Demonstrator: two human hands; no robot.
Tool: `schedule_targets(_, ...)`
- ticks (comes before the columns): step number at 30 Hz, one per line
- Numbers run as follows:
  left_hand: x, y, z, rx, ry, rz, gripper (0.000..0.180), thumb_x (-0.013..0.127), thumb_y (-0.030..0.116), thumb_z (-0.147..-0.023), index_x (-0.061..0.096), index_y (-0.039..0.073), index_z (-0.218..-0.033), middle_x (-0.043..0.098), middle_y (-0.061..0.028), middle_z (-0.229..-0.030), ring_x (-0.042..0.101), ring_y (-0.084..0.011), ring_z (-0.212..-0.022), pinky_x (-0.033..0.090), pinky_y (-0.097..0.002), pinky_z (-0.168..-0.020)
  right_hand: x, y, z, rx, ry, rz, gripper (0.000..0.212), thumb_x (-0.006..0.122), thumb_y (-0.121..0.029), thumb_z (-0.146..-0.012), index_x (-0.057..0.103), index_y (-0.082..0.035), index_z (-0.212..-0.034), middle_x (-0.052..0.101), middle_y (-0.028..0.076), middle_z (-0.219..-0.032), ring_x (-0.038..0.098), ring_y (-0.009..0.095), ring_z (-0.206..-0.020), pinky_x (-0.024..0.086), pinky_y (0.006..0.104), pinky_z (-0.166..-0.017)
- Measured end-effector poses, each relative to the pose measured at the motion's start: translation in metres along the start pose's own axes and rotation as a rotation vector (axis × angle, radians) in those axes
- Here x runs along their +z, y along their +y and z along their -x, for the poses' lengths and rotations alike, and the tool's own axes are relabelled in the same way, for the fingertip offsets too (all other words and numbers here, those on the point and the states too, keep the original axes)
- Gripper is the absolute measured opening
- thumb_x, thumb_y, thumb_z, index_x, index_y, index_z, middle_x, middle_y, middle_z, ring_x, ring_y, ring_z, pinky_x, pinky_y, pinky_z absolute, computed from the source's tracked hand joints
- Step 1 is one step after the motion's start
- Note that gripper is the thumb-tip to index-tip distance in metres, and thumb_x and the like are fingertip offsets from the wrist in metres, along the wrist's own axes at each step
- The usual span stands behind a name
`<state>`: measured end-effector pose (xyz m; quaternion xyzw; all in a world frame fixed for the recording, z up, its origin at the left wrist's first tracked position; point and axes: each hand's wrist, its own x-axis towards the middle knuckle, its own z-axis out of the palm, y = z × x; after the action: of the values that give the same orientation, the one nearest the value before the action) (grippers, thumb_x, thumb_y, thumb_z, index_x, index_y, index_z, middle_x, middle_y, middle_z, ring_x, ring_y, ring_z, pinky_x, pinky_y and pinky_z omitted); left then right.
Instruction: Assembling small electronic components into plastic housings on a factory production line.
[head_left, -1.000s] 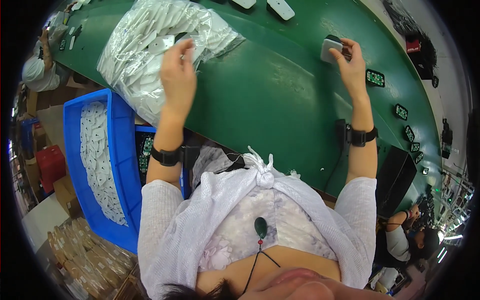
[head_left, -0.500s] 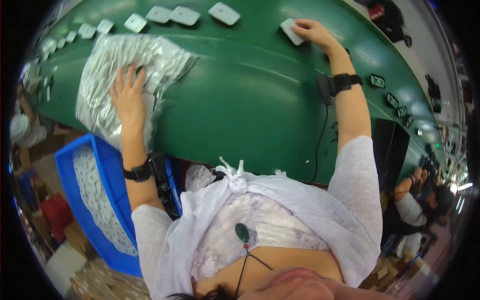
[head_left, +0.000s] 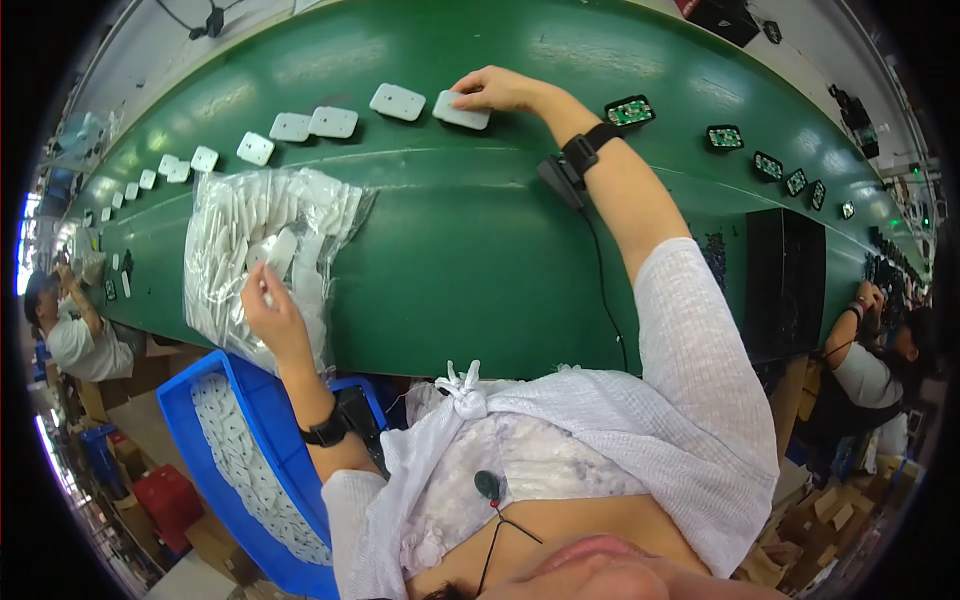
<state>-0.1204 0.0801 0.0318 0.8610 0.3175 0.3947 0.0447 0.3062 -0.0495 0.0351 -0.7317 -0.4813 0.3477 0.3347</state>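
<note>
White case (head_left: 463,114) is sitting under the right hand (head_left: 500,90), which is grasping its edge over the green surface (head_left: 450,260). Left of that hand, more white cases (head_left: 397,102) are lining up; right of it, circuit boards (head_left: 629,112) are lying. The left hand (head_left: 276,314) is touching a white plate (head_left: 283,252) at the clear bag (head_left: 347,205); I cannot tell whether it is gripping.

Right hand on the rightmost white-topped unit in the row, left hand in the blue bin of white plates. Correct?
No: the left hand is at the clear plastic bag on the green table, not in the blue bin, per the head view. Right hand on the rightmost white-topped unit stands.
</note>
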Motion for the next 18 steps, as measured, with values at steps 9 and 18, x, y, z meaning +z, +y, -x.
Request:
schedule_targets(9,-0.015,0.056,0.009,-0.323,-0.034,0.698,0.027,0.048,0.016,-0.101,0.054,-0.007,-0.113,0.066,-0.0159,-0.083,0.062,-0.0152,-0.066,0.051,-0.0251,-0.062,0.010,0.011,0.006,-0.073,0.239,0.216,0.051,0.066,-0.045,-0.085,0.064,-0.006,-0.118,0.068,0.013,-0.107,0.063,0.026,-0.100,0.048,0.0349,-0.089)
schedule_targets(18,0.023,0.097,0.025,-0.331,-0.358,0.922,0.026,0.047,0.016,-0.101,0.054,-0.006,-0.112,0.067,-0.0157,-0.085,0.064,-0.0161,-0.071,0.051,-0.0259,-0.063,-0.001,0.008,0.272,-0.078,0.752,0.352,0.027,0.052,-0.022,-0.097,0.062,-0.008,-0.119,0.062,0.010,-0.117,0.057,0.024,-0.111,0.044,0.0350,-0.096)
